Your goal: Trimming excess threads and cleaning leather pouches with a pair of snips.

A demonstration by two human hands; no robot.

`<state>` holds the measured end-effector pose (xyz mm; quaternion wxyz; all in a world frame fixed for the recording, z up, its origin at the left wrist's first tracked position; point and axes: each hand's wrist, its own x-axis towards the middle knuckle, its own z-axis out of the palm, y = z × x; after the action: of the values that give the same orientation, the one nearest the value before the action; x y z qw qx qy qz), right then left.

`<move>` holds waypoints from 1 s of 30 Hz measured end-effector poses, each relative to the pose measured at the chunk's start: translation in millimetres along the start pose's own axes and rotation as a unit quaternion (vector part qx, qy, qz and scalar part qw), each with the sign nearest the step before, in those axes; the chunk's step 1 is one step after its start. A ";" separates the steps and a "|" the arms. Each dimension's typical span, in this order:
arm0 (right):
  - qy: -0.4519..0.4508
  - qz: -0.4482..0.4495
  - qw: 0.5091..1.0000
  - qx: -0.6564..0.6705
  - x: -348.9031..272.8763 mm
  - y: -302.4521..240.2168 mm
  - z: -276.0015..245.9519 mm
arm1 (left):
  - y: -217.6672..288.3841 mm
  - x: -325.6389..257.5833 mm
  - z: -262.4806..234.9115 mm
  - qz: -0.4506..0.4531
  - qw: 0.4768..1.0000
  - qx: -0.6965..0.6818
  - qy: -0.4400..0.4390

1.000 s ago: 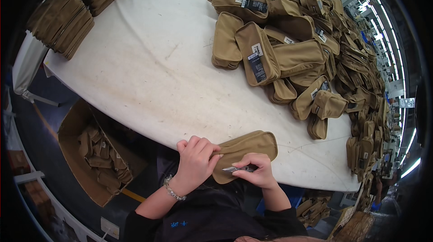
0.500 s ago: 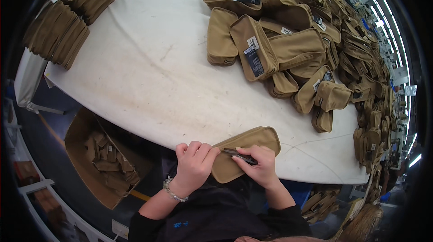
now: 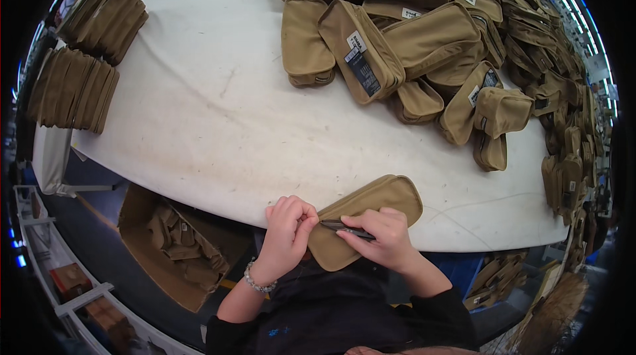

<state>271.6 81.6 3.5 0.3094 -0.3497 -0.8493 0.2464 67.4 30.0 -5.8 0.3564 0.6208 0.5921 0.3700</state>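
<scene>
A tan fabric pouch (image 3: 391, 197) lies aslant at the table's front edge, its lower part reaching over the edge towards me. My left hand (image 3: 287, 230) is closed, thumb and fingers pinching the pouch's left side near its seam. In my right hand (image 3: 385, 238), closed over the pouch, are small dark thread snips (image 3: 347, 228). Their tips point left and come close to my left fingertips. Whatever lies between those fingertips is too small to make out.
Finished-looking tan pouches, some with labels, form a large pile (image 3: 424, 44) at the far right of the white table (image 3: 199, 110). Stacks of flat tan pieces (image 3: 73, 90) stand at the far left. A cardboard box (image 3: 142, 242) holding tan items sits below the table's left front.
The view has shifted slightly. My left fingers have drawn closer together at the pouch's edge, and the snips' tips now sit nearer to them.
</scene>
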 end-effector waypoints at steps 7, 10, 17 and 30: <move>-0.017 0.013 1.000 0.017 5.2 -2.6 0.7 | -3.5 0.5 0.0 -0.036 0.998 -0.054 -0.015; -0.024 0.025 0.999 0.023 5.1 -3.4 0.9 | -5.3 0.6 0.9 -0.042 0.996 -0.073 -0.020; -0.026 0.028 0.999 0.026 4.5 -2.5 3.2 | -2.6 0.4 2.1 -0.039 0.997 -0.066 -0.012; -0.022 0.034 0.999 0.023 2.9 -0.9 6.1 | -5.7 0.3 7.7 -0.056 0.993 -0.105 0.006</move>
<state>265.3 82.0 0.8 0.2896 -0.3661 -0.8376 0.2837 71.5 30.5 -14.4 0.4360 0.5434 0.5865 0.4130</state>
